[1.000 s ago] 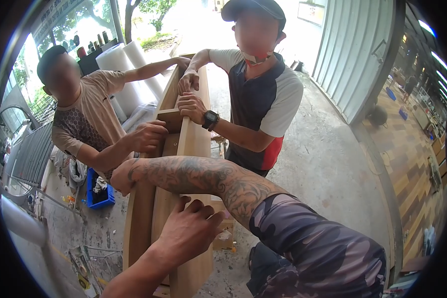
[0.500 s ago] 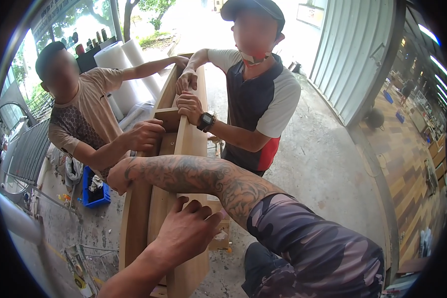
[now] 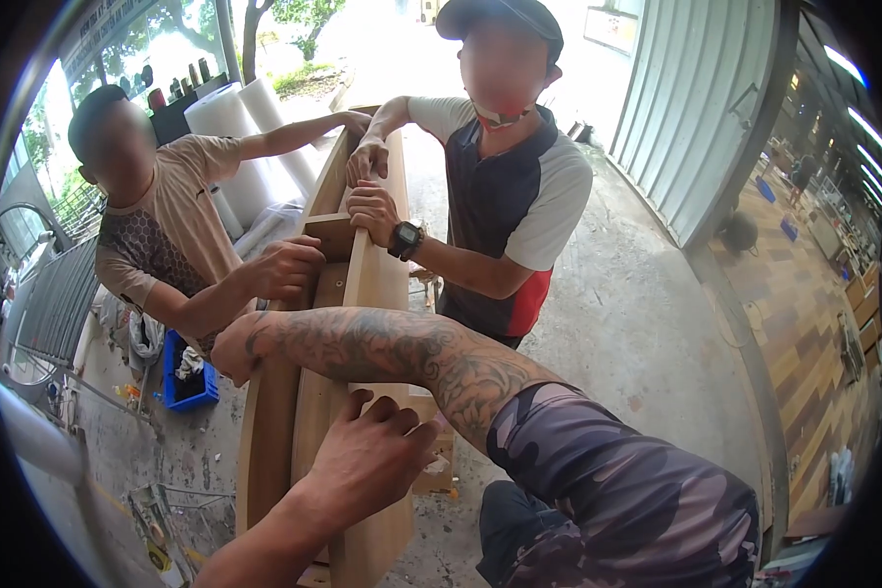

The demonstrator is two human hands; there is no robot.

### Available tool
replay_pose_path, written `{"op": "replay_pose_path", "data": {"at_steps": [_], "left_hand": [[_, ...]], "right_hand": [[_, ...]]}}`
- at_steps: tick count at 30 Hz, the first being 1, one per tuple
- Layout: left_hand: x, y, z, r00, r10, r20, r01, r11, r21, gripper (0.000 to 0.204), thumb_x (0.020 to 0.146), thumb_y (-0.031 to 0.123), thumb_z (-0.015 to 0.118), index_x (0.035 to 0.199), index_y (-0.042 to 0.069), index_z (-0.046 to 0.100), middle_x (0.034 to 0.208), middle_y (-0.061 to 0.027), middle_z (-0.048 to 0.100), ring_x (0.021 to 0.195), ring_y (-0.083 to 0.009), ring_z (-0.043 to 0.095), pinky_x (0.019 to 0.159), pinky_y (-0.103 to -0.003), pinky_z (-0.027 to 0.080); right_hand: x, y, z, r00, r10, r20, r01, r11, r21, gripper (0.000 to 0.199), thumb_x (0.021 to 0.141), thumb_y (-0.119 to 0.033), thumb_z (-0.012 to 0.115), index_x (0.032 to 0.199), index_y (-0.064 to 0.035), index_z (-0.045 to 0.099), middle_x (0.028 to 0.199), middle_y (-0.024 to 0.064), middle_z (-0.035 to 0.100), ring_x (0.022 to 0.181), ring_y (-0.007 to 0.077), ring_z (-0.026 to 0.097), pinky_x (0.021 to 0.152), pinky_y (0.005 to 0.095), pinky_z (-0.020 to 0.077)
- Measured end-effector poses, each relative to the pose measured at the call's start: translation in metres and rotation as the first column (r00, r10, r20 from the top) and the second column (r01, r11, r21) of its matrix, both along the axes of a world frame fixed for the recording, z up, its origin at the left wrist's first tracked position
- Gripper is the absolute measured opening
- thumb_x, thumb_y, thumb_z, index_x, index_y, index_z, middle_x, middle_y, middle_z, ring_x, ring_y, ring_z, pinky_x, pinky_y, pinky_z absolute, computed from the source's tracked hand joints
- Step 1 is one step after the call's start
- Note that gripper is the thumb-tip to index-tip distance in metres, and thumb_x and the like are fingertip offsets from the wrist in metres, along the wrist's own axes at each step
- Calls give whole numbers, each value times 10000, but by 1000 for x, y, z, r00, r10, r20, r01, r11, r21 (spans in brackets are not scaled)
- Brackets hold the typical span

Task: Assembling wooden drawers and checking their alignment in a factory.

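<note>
A long, narrow wooden box (image 3: pixel 377 279) with tall side boards and a cross divider runs away from me. My tattooed right arm reaches across it to the left. My right hand (image 3: pixel 233 345) is closed over the outer left side board (image 3: pixel 265 441), its fingertips hidden. Below that forearm, my left hand (image 3: pixel 377 453) lies on the right side board (image 3: pixel 387 529) with bent fingers, their tips out of sight. A co-worker's hand (image 3: pixel 289 267) rests on the box at the left. Another co-worker's two hands (image 3: pixel 370 206) hold the right board farther up.
One co-worker (image 3: pixel 167 211) stands left of the box, another (image 3: pixel 505 186) at its right. A blue crate (image 3: pixel 191 402) with cloth is on the floor at left. White rolls (image 3: pixel 230 147) stand behind. A corrugated metal door (image 3: pixel 691 118) and a wood-patterned floor (image 3: pixel 755 323) are at right.
</note>
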State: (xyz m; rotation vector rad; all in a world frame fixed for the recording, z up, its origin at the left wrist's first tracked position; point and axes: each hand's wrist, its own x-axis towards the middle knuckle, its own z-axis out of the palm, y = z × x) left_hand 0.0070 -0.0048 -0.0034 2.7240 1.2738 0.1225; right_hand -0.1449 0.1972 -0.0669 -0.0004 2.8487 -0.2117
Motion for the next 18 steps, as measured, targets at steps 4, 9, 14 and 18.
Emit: {"op": "replay_pose_path", "data": {"at_steps": [4, 9, 14, 18], "left_hand": [[0, 2, 1, 1000, -16, 1, 16, 1000, 9, 463, 948, 337, 709, 1359, 132, 654, 1078, -78, 719, 1138, -286, 638, 1133, -532, 362], [-2, 0, -1, 1000, -5, 8, 5, 1000, 17, 464, 938, 331, 721, 1349, 125, 660, 1066, -75, 717, 1130, -285, 640, 1125, -525, 366], [-1, 1, -1, 1000, -10, 13, 9, 999, 36, 457, 930, 309, 725, 1342, 122, 662, 1059, -68, 713, 1114, -281, 645, 1116, -525, 371], [-2, 0, 1, 999, 30, -22, -30, 999, -18, 410, 921, 319, 744, 1290, 150, 682, 1172, -46, 728, 1178, -266, 635, 1147, -502, 361]], "right_hand": [[-4, 5, -9, 994, -104, 16, 104, 994, 16, 291, 846, -328, 669, 958, -95, 802, 857, 81, 754, 795, 273, 701, 745, 462, 542], [2, -2, -1, 999, 35, -41, -35, 999, 4, 286, 839, -320, 664, 926, -81, 795, 831, 92, 748, 778, 283, 699, 733, 470, 539], [3, -1, 4, 999, 46, 8, -46, 999, -2, 279, 835, -315, 663, 905, -77, 791, 812, 91, 742, 765, 282, 696, 721, 469, 537], [8, -7, 10, 999, 45, 16, -46, 999, 5, 274, 828, -311, 666, 903, -79, 791, 803, 85, 739, 754, 285, 691, 711, 472, 533]]}}
